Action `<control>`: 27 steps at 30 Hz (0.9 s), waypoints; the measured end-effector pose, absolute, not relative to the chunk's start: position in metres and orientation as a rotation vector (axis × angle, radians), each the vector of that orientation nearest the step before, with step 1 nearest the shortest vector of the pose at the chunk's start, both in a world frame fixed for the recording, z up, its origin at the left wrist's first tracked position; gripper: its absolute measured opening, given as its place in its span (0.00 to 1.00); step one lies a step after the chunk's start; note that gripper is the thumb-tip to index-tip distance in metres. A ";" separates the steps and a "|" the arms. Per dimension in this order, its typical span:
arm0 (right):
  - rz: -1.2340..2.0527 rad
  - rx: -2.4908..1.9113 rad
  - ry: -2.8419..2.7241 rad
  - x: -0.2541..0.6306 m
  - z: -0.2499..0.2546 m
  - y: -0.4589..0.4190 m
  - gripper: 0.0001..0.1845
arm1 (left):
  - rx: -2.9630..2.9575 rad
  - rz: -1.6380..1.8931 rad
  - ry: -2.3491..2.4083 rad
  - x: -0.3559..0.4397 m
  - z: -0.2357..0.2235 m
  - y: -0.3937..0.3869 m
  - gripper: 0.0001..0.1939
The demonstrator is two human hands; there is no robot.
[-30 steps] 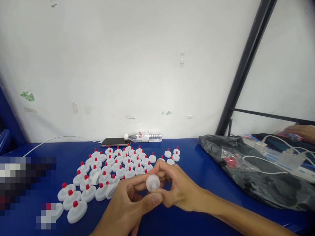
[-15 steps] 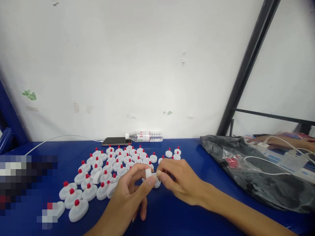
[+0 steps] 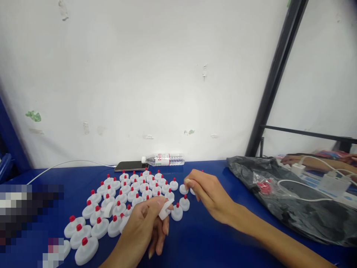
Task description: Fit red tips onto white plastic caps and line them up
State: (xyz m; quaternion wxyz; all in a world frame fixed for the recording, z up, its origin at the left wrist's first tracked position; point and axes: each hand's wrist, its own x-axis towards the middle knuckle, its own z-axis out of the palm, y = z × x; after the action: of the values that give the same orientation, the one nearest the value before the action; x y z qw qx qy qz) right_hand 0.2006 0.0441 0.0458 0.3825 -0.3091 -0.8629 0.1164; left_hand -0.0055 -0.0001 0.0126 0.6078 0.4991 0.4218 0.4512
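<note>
My left hand [image 3: 147, 219] is closed, with a small folded white strip [image 3: 166, 209] pinched between thumb and forefinger. My right hand [image 3: 206, 193] is closed in a pinch above a white round cap [image 3: 183, 189]; that cap's top is hidden behind the fingers, and what the fingers hold cannot be made out. Between the hands stand white round caps with red tips, one [image 3: 176, 213] just right of the strip and another [image 3: 184, 203] behind it. Several more red-tipped caps [image 3: 99, 227] cover the blue table to the left.
A phone [image 3: 131, 166] on a white cable and a clear plastic bottle [image 3: 164, 159] lie by the wall. At right is a black plastic bag [image 3: 279, 212] with a small packet of red pieces [image 3: 264, 187] and a power strip [image 3: 306, 182]. Another person's arm [image 3: 320, 163] is beyond it.
My right hand has moved away from the left hand, to the right and back, over a cap. My left hand has lowered slightly and the strip in it is turned.
</note>
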 end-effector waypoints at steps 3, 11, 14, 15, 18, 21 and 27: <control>0.501 -0.727 -2.199 0.196 0.047 0.043 0.13 | 1.197 1.111 0.951 -0.006 0.011 0.003 0.27; 0.761 -0.757 -1.946 0.185 0.038 0.039 0.09 | 1.239 1.142 0.947 -0.009 0.010 0.002 0.28; 0.755 -0.761 -1.937 0.186 0.038 0.038 0.07 | 1.269 1.127 0.966 -0.010 0.010 0.002 0.29; 0.754 -0.763 -1.931 0.185 0.037 0.037 0.07 | 1.274 1.124 0.972 -0.010 0.010 0.001 0.30; 0.742 -0.779 -1.915 0.185 0.036 0.037 0.08 | 1.287 1.124 0.977 -0.010 0.011 0.001 0.32; 0.704 -0.808 -1.913 0.185 0.034 0.038 0.08 | 1.301 1.116 0.979 -0.011 0.013 0.000 0.33; 0.737 -0.771 -1.966 0.187 0.036 0.036 0.07 | 1.301 1.104 0.959 -0.012 0.010 -0.002 0.34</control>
State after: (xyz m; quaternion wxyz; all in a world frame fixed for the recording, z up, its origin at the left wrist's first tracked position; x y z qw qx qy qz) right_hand 0.1869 0.0359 0.0365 0.4371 -0.3102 -0.7905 0.2964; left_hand -0.0117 -0.0017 0.0099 0.5584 0.5514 0.4064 0.4679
